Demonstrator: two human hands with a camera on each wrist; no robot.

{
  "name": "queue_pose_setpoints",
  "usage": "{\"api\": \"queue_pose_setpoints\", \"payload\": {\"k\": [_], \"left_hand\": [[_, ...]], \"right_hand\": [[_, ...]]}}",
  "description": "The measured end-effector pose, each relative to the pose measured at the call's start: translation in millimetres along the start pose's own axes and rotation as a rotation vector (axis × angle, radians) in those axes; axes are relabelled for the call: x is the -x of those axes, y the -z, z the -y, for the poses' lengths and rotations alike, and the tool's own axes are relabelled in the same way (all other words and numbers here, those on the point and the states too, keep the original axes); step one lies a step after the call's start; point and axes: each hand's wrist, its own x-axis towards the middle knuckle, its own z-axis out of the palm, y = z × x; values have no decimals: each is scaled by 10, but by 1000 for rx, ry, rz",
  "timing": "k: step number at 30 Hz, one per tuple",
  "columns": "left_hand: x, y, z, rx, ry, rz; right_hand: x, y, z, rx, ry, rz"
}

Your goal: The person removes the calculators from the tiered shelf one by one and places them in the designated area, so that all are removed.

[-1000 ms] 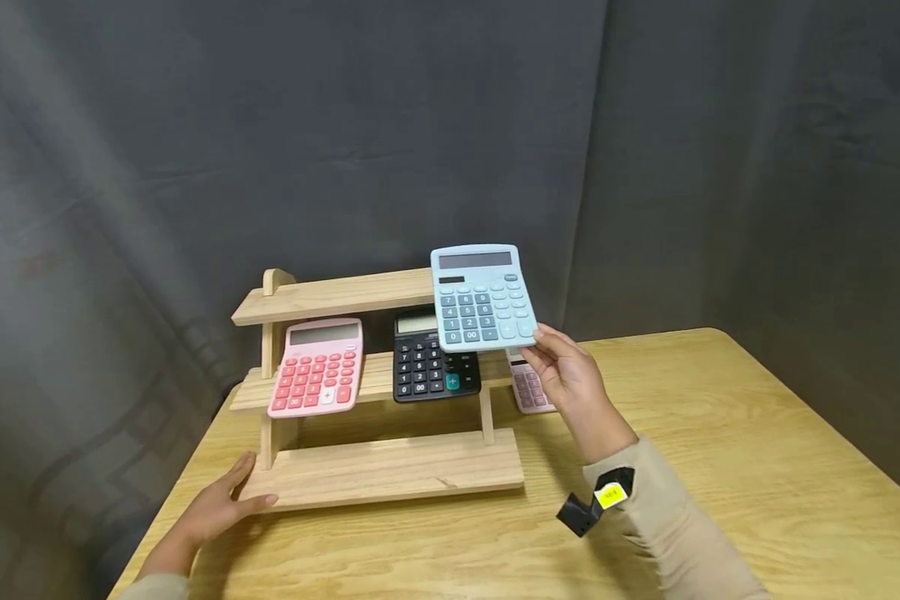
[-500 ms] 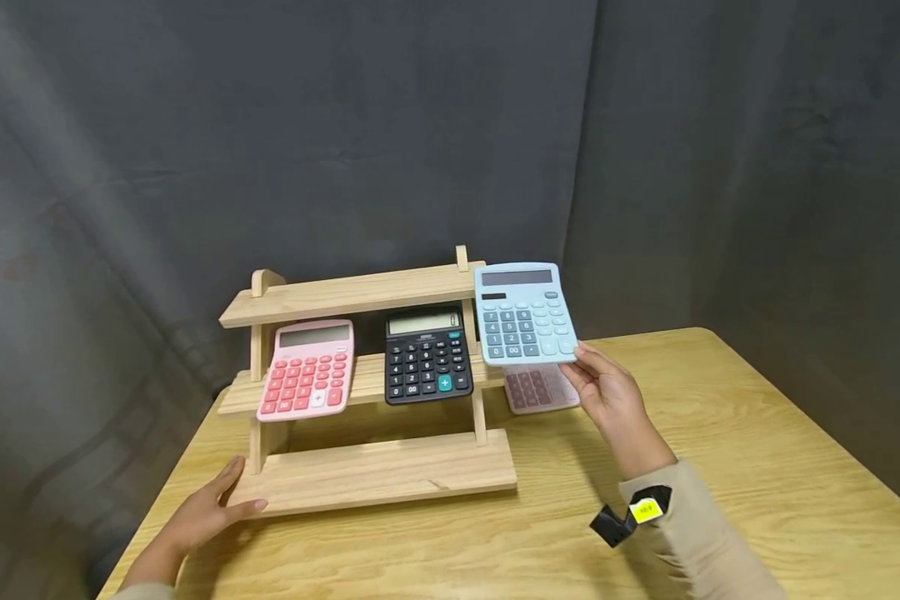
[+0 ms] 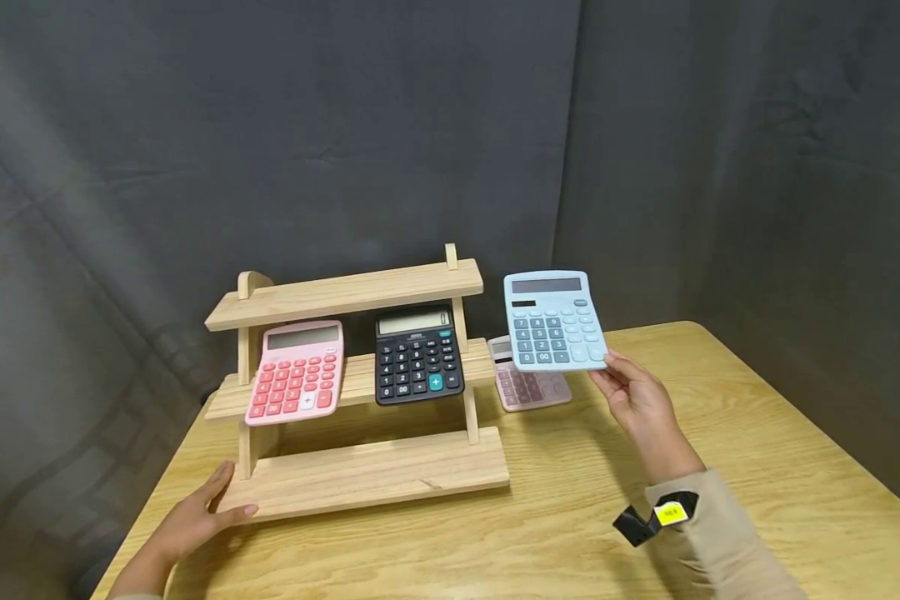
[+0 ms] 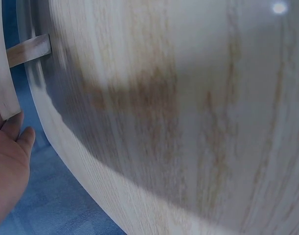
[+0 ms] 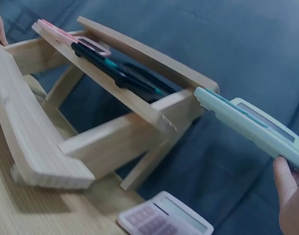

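Observation:
A light blue calculator (image 3: 555,321) is held in the air to the right of the wooden shelf, its lower right corner pinched by my right hand (image 3: 637,408). The right wrist view shows this calculator (image 5: 252,122) from its side, with the thumb against it. My left hand (image 3: 191,521) grips the left end of the bottom board of the three-tier wooden shelf (image 3: 375,475). On the middle board lean a pink calculator (image 3: 296,371) at the left and a black calculator (image 3: 418,354) towards the right.
A pale pink calculator (image 3: 528,387) lies on the wooden table (image 3: 570,517) just right of the shelf, partly behind the blue one. Dark grey curtains (image 3: 330,125) hang behind the table.
My right hand has carried the blue calculator rightward, away from the shelf's top board and from in front of the black calculator. The left hand keeps its hold on the shelf.

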Motion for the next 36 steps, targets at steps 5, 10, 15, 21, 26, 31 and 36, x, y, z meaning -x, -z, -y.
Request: {"api": "queue_pose_setpoints", "payload": {"k": [5,10,15,21,26,31,36], "left_hand": [[13,3,-19,-3,-12,-9],[2,18,-19,1,-29,-28],[-24,23,-9,0,-42,-45],[-3,6,-10,-9,-13,-9],[2,-13,-15,-13,-6,-9],[-17,-6,-17,-16,-5,-7],[-4,12,-19,-19,4,1]], "right_hand": [[-17,114,81,-2,10,-9],[-105,249,179,2,30,-58],[-509,689,312,-28,62,-60],[-607,851,366,6,77,-138],[-630,910,412,83,100,-174],[-878,1214,458,124,158,-189],[-1078,1423,452,141,196,-203]]}}
